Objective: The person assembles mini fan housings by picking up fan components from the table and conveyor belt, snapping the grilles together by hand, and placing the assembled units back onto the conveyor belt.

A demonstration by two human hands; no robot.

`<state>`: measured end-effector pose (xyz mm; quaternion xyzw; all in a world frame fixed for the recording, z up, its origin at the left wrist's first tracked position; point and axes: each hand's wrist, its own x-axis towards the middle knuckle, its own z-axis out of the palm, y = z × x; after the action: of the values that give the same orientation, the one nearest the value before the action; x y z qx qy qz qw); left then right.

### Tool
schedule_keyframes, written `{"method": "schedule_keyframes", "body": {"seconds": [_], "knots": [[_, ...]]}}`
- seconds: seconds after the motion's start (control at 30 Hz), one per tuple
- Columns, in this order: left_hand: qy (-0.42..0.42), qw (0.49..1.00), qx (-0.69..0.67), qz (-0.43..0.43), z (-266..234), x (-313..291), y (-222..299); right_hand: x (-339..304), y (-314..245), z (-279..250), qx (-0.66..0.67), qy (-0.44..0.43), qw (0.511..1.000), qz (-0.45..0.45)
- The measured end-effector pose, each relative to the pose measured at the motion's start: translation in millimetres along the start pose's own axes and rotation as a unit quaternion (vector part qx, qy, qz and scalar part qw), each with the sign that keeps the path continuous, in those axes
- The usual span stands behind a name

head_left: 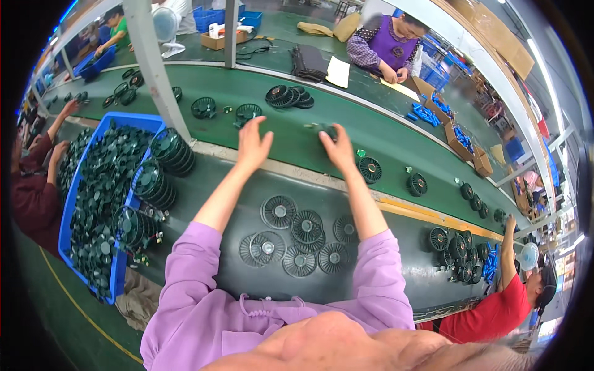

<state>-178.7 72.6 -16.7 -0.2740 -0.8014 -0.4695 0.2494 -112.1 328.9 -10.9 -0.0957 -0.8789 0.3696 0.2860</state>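
Observation:
Both my arms, in lilac sleeves, reach over the green conveyor belt (281,133). My left hand (252,145) is open, fingers stretched toward a round dark green slotted fan housing (249,112) at its fingertips; whether they touch is unclear. Farther right, my right hand (337,151) is closed on a small dark green fan part (327,131), partly hidden by the fingers. Below my arms, several round black fan grilles (306,226) lie flat on the dark worktable (383,281), some overlapping.
At left stands a blue bin (65,232) full of small dark green parts, beside stacks of housings (151,182). More housings (417,184) sit along the belt. A white post (154,68) rises at its near edge. Co-workers (396,43) sit across and on both sides.

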Motion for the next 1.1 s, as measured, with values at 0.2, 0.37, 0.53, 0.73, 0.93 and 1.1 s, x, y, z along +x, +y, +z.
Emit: {"method": "schedule_keyframes", "body": {"seconds": [0.2,0.37,0.53,0.73,0.93,1.1], "knots": [[0.057,0.976,0.149,-0.15,6.1,51.0,-99.6,69.3,44.7,-16.3,-0.31,0.045,0.95,-0.016],[0.056,0.964,0.197,-0.166,31.9,25.7,-121.1,139.4,21.1,77.1,-0.194,-0.079,0.978,0.002],[0.004,0.979,0.133,-0.153,33.9,29.6,-94.6,184.4,-2.8,129.9,-0.212,-0.068,0.969,0.107],[0.004,0.986,0.037,-0.164,34.6,33.5,-95.9,190.7,9.7,124.9,-0.201,-0.164,0.947,0.191],[0.029,0.986,-0.112,-0.119,36.9,34.0,-110.6,155.8,14.6,90.7,-0.043,-0.327,0.942,0.06],[-0.057,0.933,-0.344,-0.091,40.4,29.1,-120.2,103.1,-6.2,76.9,0.157,-0.451,0.877,0.055]]}}
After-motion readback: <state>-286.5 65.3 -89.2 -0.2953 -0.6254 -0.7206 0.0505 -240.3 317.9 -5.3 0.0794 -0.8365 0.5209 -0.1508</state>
